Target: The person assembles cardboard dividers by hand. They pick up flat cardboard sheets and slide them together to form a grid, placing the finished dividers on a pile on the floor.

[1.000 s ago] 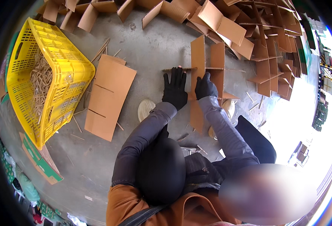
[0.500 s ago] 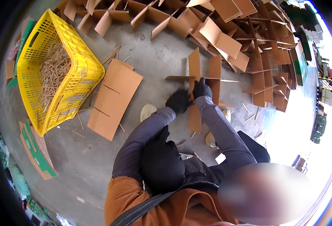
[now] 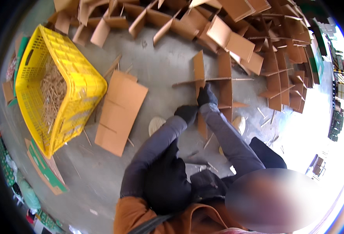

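Running twelve-to-six, the cardboard divider panel [image 3: 198,67] touches the right hand [image 3: 207,96]; left hand [image 3: 186,114] at its eight o'clock; both grips unclear.

Left hand [image 3: 186,114], right hand [image 3: 207,96]: I count two. Divider [image 3: 225,91] between them and ahead: one. Farther dividers [image 3: 272,64]: many, overlapping; I cannot total them. Yellow crate [image 3: 85,87]: one. Strips [image 3: 53,87] inside: too many to count. Uppermost slotted sheet [image 3: 121,114]: one; slots, two. Shoes [image 3: 156,125]: two.
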Tool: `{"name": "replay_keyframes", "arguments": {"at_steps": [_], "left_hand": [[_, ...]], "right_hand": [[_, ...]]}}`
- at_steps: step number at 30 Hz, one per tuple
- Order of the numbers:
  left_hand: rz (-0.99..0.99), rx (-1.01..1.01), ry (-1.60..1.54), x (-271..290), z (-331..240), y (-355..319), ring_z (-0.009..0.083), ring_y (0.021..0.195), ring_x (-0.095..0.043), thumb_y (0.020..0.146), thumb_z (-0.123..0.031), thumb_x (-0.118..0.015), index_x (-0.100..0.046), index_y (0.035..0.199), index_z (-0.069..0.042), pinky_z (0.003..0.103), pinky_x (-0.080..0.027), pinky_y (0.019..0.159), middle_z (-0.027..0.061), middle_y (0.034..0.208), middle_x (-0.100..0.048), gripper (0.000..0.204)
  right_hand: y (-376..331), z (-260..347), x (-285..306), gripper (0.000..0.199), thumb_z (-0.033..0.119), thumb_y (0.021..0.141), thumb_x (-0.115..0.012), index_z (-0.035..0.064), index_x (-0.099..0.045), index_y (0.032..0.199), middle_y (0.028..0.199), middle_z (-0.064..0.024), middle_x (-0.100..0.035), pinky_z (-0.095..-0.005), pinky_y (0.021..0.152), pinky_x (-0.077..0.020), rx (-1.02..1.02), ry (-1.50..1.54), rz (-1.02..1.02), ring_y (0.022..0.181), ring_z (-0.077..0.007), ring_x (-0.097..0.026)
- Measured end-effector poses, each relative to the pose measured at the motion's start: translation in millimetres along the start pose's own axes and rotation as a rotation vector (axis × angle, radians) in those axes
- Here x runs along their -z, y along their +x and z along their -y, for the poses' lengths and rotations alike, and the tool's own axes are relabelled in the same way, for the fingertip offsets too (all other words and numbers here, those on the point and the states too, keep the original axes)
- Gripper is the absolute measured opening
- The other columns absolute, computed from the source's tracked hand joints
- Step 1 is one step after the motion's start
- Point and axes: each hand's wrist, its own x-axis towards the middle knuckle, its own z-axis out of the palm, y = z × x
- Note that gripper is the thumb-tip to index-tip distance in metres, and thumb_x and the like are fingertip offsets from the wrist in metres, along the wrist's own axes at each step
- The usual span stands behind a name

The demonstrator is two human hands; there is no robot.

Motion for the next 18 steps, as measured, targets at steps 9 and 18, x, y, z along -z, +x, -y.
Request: {"name": "replay_keyframes", "arguments": {"at_steps": [9,18], "left_hand": [[-0.695,0.745,0.248,6.7,141.9,-145.8,0.0431,0.135,-0.012,0.045,-0.066,-0.076,-0.019,0.142,-0.007,0.057,-0.017,0.105,0.0231,0.147,-0.015,0.127],[-0.624,0.898,0.266,-10.7,186.1,-155.0,0.0468,0.134,-0.011,0.058,-0.051,-0.073,-0.014,0.144,-0.013,0.059,-0.016,0.104,0.025,0.147,-0.011,0.111]], "right_hand": [[-1.7,-143.1,107.1,0.021,0.02,0.088,-0.051,0.0075,-0.053,0.104,0.082,-0.0199,-0.061,-0.0454,0.062,-0.0485,0.276,0.002,-0.59,0.072,-0.0394,-0.061],[68.9,-53.4,254.8,0.032,0.028,0.09,-0.052,-0.0029,-0.059,0.093,0.083,-0.0169,-0.061,-0.0356,0.067,-0.048,0.591,0.366,-0.05,0.075,-0.0273,-0.06]]}}
